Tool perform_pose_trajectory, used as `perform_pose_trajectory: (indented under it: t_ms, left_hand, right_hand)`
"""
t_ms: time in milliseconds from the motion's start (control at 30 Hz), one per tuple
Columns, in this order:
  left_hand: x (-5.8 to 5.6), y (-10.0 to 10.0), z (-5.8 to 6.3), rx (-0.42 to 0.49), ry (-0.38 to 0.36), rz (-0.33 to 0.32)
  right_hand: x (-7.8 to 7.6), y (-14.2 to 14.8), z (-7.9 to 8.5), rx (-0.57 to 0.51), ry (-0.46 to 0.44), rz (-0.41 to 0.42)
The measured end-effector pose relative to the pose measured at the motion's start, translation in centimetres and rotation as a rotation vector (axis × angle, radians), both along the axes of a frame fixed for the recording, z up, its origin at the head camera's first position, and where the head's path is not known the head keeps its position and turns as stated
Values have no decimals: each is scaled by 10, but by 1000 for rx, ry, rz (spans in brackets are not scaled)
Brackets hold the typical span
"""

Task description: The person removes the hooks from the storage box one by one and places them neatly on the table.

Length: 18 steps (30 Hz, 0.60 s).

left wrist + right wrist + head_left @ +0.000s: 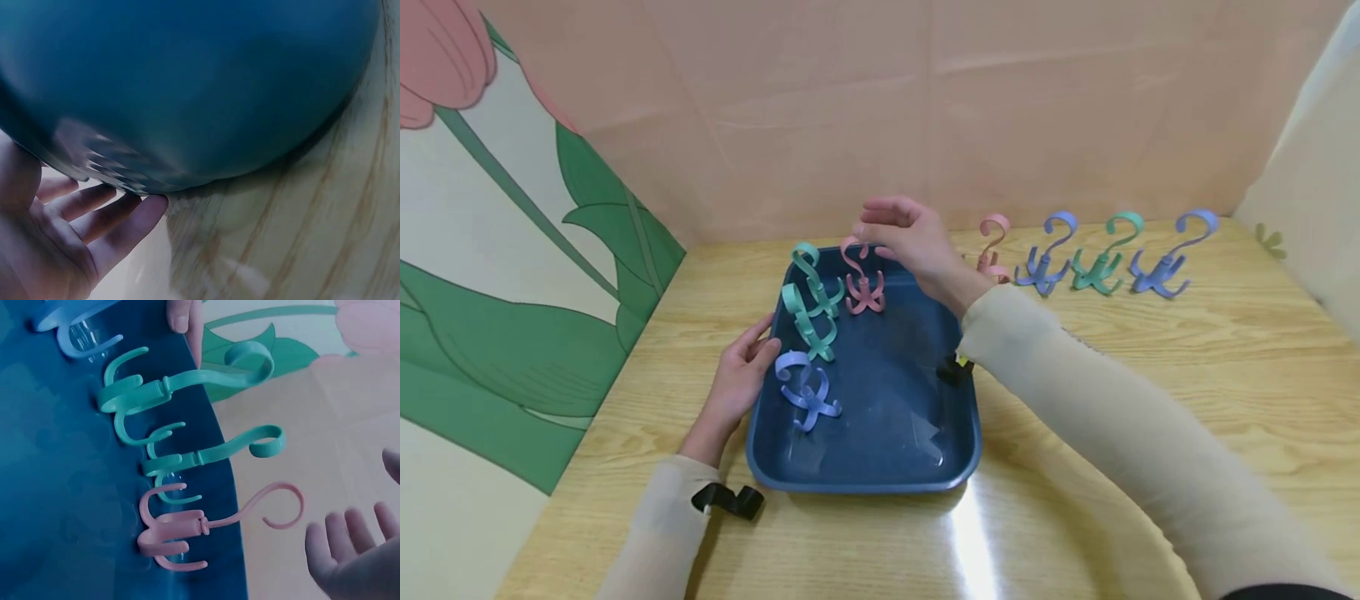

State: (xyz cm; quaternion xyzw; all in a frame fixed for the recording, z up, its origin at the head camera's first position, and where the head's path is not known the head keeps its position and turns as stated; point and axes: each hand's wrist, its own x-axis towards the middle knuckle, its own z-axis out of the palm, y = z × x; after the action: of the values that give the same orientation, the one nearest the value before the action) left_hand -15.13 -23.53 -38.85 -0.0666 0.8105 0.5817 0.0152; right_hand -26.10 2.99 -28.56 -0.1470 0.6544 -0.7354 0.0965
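Observation:
My left hand point(739, 379) grips the left rim of the dark blue tray point(865, 486), thumb at the rim; in the left wrist view its fingers point(128, 234) lie against the outer wall. Beyond the tray's far end, my right hand point(917, 246) hovers with nothing in it. A pink claw hook point(866, 293) stands just beneath it in the tray, and the right wrist view shows loosely bent fingers point(344, 534) apart from the curl of that pink hook point(178, 528). Two green hooks point(825, 302) and a periwinkle hook point(811, 400) line the tray's left side.
Right of the tray, along the table's back, stand a pink hook point(994, 225), a periwinkle hook point(1043, 271), a green hook point(1097, 271) and another periwinkle hook point(1161, 271). My right forearm partly covers the pink one. A pink backdrop point(820, 125) rises behind the wooden table point(1225, 375).

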Motion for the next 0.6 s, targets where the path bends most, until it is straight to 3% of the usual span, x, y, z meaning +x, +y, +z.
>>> perform_pose_trajectory:
  t_ms: [300, 600]
  left_hand:
    - [-1, -1, -1, 24, 16, -13]
    - [-1, -2, -1, 31, 15, -15]
  right_hand:
    - [-14, -14, -18, 7, -53, -69]
    - [-23, -24, -35, 85, -46, -39]
